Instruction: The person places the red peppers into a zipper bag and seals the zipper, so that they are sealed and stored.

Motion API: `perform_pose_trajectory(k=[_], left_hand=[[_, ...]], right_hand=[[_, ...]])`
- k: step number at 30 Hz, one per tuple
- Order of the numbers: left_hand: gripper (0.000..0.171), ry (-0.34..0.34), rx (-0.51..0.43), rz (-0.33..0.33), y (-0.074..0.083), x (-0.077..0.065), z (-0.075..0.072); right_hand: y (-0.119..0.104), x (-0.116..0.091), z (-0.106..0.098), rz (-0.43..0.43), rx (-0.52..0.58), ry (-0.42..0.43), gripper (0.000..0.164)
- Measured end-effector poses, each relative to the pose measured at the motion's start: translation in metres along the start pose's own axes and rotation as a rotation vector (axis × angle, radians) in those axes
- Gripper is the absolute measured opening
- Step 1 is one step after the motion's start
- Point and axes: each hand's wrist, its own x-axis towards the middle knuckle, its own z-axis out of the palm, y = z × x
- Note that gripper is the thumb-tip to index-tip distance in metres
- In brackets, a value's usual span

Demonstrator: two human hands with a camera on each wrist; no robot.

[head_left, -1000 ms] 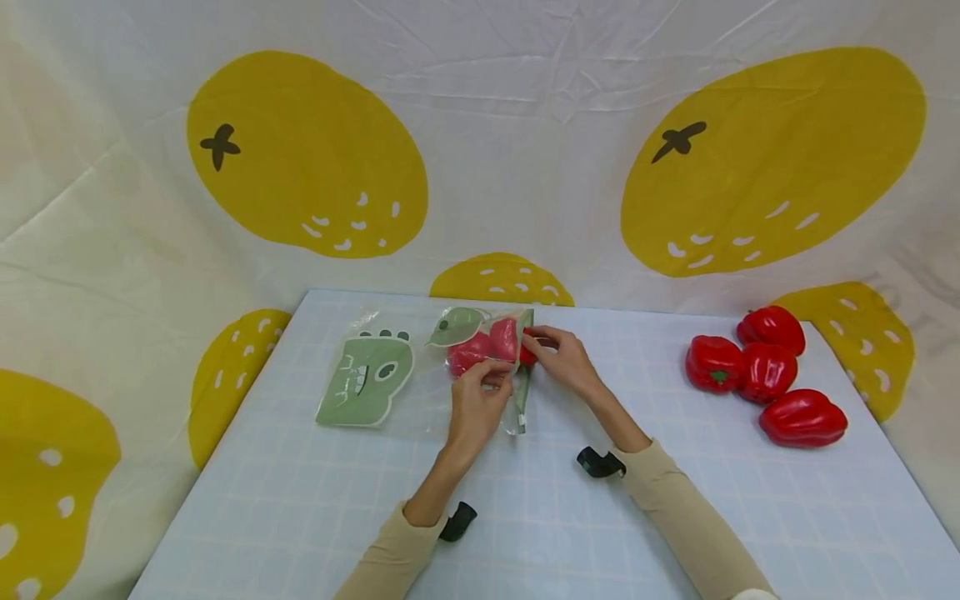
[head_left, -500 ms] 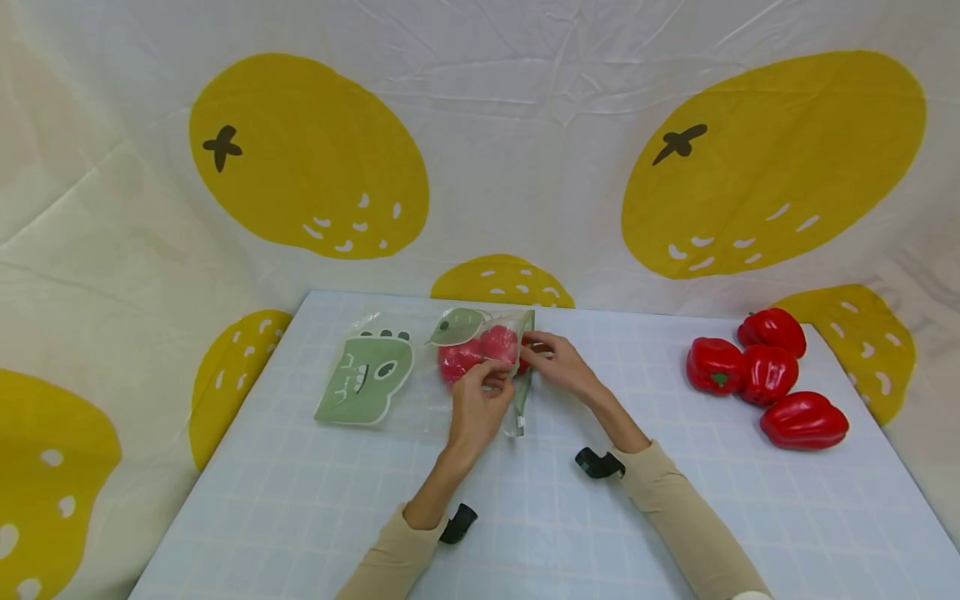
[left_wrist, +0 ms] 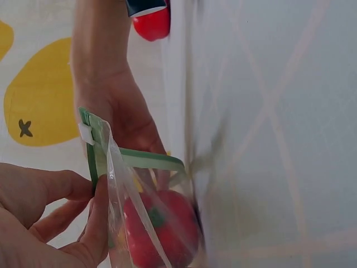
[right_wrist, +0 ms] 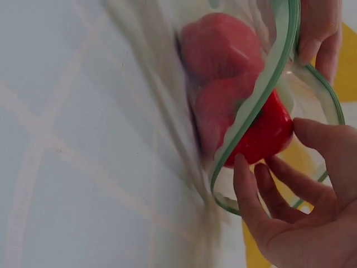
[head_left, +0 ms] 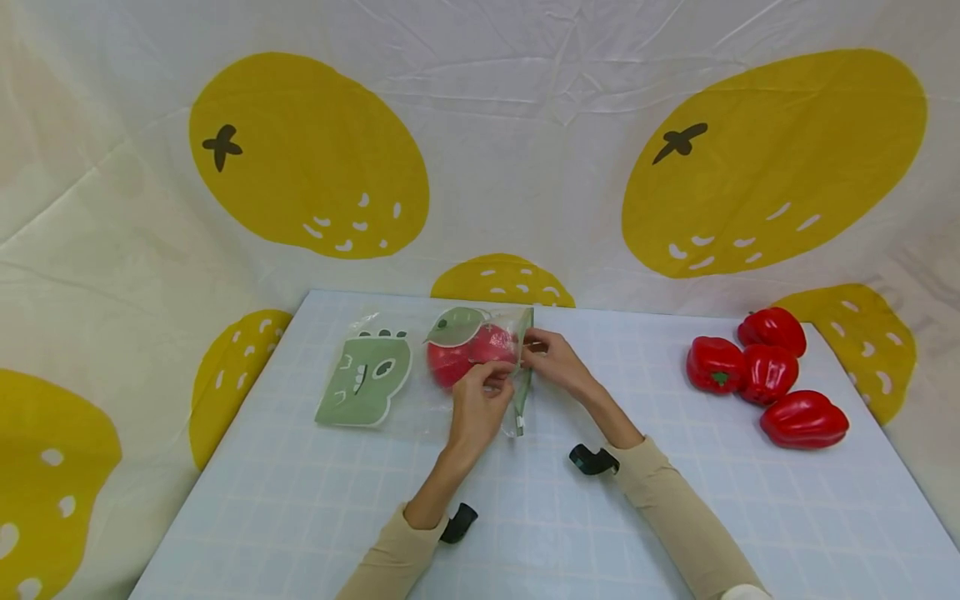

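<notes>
A clear zip bag (head_left: pixel 363 387) with green cartoon prints lies on the table, its green-edged mouth facing right. My left hand (head_left: pixel 477 406) pinches the edge of that mouth between thumb and fingers. Inside are two red bell peppers; the deeper bell pepper (right_wrist: pixel 220 47) shows through the plastic. The nearer bell pepper (right_wrist: pixel 273 134) sits just within the opening. My right hand (head_left: pixel 561 363) reaches into the mouth from the right, with thumb and extended fingertips (right_wrist: pixel 241 164) touching the near end of that pepper. A white slider (left_wrist: pixel 86 134) sits at one end of the seal.
Several red bell peppers (head_left: pixel 767 372) are grouped at the table's right, one pepper (head_left: pixel 804 419) lying nearer the front. The checked pale-blue table (head_left: pixel 540 533) ends at a hanging cloth (head_left: pixel 525 167) printed with yellow fruit.
The peppers in the bag have slid left, deeper inside, with the right hand following slightly. The red part that stuck out at the mouth is now inside. The left hand stays in place.
</notes>
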Motion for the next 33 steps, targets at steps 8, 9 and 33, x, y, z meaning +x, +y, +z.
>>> perform_pose_trajectory(k=[8,9,33], left_hand=[[0.024,0.004,0.025,0.035,0.0,-0.001,0.001],[0.024,0.004,0.025,0.038,0.0,-0.001,0.001],[0.024,-0.01,0.068,0.045,0.002,-0.001,-0.002]], right_hand=[[0.0,0.004,0.001,-0.034,-0.016,-0.051,0.041],[-0.001,0.005,0.001,-0.037,-0.015,-0.054,0.041],[0.0,0.017,0.016,-0.057,0.081,-0.105,0.033]])
